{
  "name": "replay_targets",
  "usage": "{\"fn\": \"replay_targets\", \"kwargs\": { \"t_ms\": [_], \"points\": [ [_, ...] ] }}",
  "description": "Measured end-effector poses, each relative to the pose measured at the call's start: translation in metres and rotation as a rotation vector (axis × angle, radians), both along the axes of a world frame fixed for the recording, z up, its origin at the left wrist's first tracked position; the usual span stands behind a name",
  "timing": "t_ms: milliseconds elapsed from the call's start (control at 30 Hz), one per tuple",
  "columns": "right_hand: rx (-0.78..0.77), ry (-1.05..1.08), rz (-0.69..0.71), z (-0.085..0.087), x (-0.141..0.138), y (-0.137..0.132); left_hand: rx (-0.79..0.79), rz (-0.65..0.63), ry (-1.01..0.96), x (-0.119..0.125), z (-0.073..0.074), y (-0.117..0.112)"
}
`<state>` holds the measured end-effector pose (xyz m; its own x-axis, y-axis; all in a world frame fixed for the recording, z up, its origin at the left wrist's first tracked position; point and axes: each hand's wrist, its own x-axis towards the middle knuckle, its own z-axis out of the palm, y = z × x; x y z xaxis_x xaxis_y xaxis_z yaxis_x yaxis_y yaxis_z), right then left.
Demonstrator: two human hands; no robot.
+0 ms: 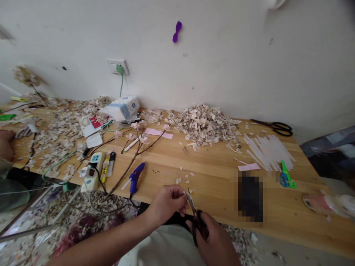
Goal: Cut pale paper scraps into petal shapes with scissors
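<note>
Nearest the camera, at six o'clock, the right hand (215,242) is wrapped tight round the handles of black scissors (195,216), blades pointing up to twelve o'clock, while the left hand (168,203) pinches a small pale scrap (185,193) between fingertips right at the blade tips. Just beyond, at eleven o'clock on the wooden table (210,173), lies a blue glue gun (135,177) beside a bare twig with pink blossoms (133,157). Farther at twelve o'clock sits a heap of pale petals (202,123).
</note>
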<state>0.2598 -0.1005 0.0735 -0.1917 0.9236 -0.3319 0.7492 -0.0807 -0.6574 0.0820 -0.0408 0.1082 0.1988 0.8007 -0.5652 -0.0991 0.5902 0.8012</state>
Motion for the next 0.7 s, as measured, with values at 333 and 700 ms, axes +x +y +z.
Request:
{"fn": "replay_targets", "kwargs": {
  "t_ms": [333,700],
  "points": [
    [0.020,-0.009,0.022,0.002,-0.002,-0.001,0.023,-0.007,0.010,-0.002,-0.002,0.002],
    [0.020,-0.065,0.041,0.001,0.000,-0.002,0.062,-0.129,0.065,-0.011,0.001,0.007]
  ]
}}
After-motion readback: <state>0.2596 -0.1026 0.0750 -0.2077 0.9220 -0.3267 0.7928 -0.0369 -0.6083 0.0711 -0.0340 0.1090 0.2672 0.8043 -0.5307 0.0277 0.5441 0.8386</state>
